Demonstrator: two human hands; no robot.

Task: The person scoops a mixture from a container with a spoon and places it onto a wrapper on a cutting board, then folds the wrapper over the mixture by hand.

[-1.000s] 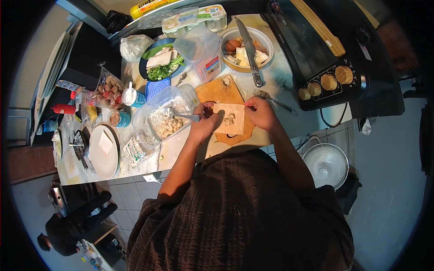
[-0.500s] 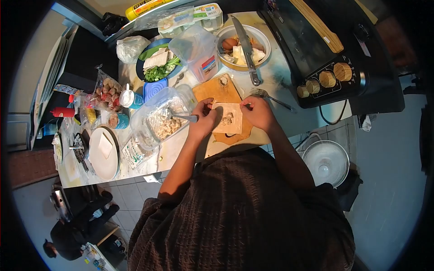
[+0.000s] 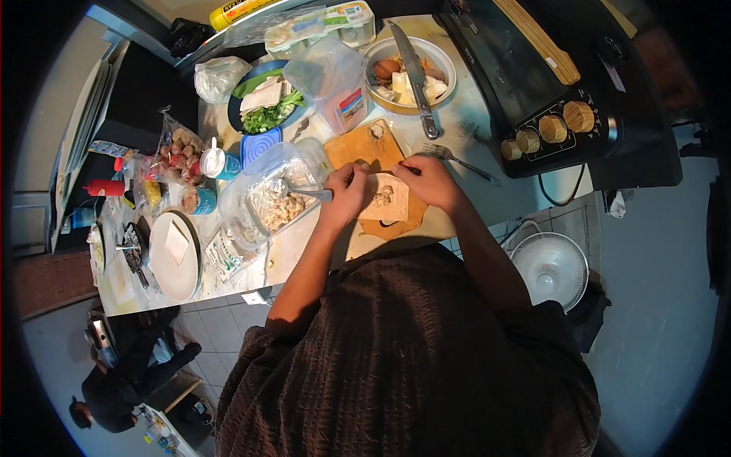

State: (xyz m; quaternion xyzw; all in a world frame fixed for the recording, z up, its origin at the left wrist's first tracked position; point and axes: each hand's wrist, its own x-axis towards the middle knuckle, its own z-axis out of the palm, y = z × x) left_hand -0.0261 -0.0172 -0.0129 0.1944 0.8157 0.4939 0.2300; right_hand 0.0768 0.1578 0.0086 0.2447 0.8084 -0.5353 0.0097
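A square dumpling-style wrapper (image 3: 394,211) lies on the wooden cutting board (image 3: 371,142), with a small mound of pale filling (image 3: 383,196) at its middle. My left hand (image 3: 346,196) pinches the wrapper's far left corner between thumb and fingers. At the far right corner, my right hand (image 3: 429,183) pinches the wrapper too, and that far edge is lifted a little. Left of my left hand stands a clear plastic tub (image 3: 255,225) of minced filling, a spoon (image 3: 314,195) resting in it with its handle toward my wrist.
A knife (image 3: 415,80) lies across a bowl (image 3: 449,75) of eggs and other food. Near my right hand is a fork (image 3: 461,164), beside a black toaster oven (image 3: 601,126). A plate (image 3: 175,274) holds wrappers. Another person (image 3: 114,392) sits at lower left.
My two hands have drawn nearer each other along the wrapper's far edge, which has risen and bunched slightly. The filling stays in place.
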